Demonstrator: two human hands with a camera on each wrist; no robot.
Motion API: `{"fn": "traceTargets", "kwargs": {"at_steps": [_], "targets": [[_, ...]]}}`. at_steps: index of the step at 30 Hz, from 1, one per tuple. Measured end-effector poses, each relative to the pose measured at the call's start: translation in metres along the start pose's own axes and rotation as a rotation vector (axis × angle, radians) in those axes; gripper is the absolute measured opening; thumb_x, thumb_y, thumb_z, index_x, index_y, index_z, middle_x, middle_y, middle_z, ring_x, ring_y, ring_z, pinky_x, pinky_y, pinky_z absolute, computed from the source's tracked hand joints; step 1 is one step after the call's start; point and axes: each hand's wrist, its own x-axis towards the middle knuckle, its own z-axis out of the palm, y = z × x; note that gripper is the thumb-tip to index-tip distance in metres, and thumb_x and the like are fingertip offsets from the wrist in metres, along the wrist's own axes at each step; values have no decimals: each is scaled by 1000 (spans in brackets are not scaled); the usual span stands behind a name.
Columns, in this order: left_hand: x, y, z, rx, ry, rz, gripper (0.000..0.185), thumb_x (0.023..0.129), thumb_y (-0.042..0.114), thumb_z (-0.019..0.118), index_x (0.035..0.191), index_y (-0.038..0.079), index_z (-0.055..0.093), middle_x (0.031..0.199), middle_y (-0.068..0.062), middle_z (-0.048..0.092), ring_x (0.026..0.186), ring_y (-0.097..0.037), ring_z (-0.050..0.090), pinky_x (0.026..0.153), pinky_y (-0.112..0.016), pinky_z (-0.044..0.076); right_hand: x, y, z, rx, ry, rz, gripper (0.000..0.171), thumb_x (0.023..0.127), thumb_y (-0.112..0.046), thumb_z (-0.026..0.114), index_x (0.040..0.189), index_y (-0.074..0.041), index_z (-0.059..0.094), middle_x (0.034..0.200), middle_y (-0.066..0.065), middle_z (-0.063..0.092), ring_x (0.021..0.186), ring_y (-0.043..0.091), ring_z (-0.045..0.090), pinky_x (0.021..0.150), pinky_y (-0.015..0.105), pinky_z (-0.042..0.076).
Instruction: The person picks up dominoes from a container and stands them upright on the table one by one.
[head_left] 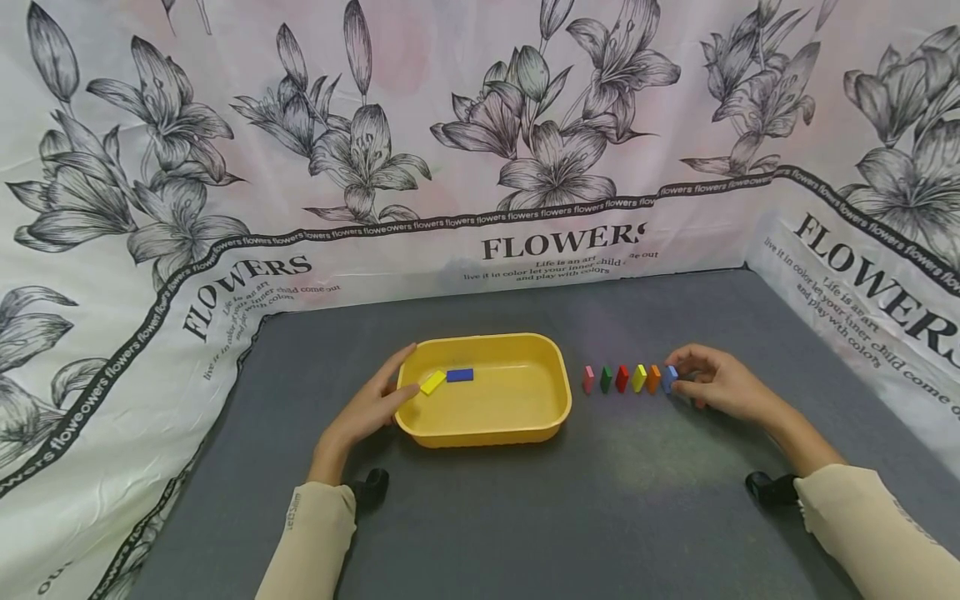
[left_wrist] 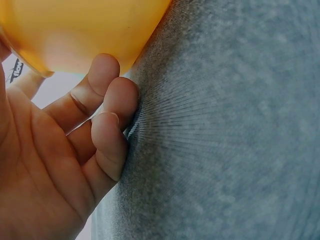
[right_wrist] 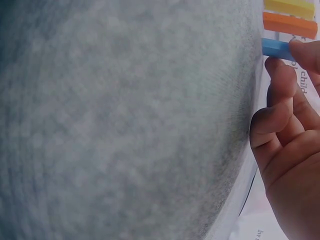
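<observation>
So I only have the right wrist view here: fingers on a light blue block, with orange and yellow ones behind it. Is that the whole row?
Observer: No. In the head view the row has six standing blocks; beyond the yellow block come a red block, a green block and a pink block.
Operator: Where is the other hand?
Observer: The left hand rests against the left wall of a yellow tray, its fingers on the rim.
Operator: Anything in the tray?
Observer: Two blocks lie flat inside: a yellow flat block and a dark blue block.
Operator: And the right hand?
Observer: The right hand pinches the light blue block at the row's right end.
</observation>
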Motion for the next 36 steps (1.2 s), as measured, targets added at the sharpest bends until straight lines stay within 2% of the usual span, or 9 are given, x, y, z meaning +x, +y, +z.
{"fn": "traceTargets", "kwargs": {"at_steps": [6, 13, 20, 28, 33, 36], "targets": [[1, -1, 0, 9, 2, -7, 67, 104, 36, 57, 161, 43, 22, 93, -15, 54, 68, -22, 50, 63, -33, 44, 0, 1, 0, -15, -7, 20, 33, 98, -10, 67, 129, -3, 57, 120, 26, 64, 63, 20, 61, 56, 35, 50], [0, 1, 0, 8, 5, -15, 66, 103, 37, 57, 160, 44, 22, 90, -15, 53, 68, -23, 51, 64, -33, 45, -1, 0, 0, -5, -5, -2, 33, 97, -7, 68, 128, -2, 58, 120, 27, 64, 60, 22, 59, 55, 35, 49], [1, -1, 0, 13, 7, -23, 67, 103, 38, 57, 160, 44, 22, 91, -14, 52, 70, -23, 50, 64, -33, 44, -1, 0, -1, -14, -16, 21, 37, 98, -9, 67, 132, -1, 56, 121, 27, 61, 65, 20, 62, 58, 35, 52], [1, 0, 0, 10, 8, -8, 67, 103, 37, 57, 160, 43, 22, 86, -13, 51, 67, -23, 50, 63, -33, 44, -4, 0, -2, -4, -10, -7, 39, 97, -8, 67, 134, 0, 54, 121, 28, 62, 65, 22, 62, 58, 35, 51], [1, 0, 0, 18, 9, -18, 67, 103, 36, 57, 160, 44, 22, 88, -14, 52, 68, -23, 50, 63, -33, 44, -5, -4, -7, -4, 18, -12, 39, 98, -7, 66, 135, 0, 54, 122, 28, 63, 72, 19, 67, 59, 35, 53], [1, 0, 0, 20, 7, -21, 67, 103, 37, 57, 160, 44, 22, 91, -15, 53, 69, -23, 51, 64, -33, 45, -3, -10, -13, -40, 65, -8, 38, 100, -8, 63, 136, -3, 54, 123, 26, 64, 81, 12, 71, 61, 34, 55]]}}
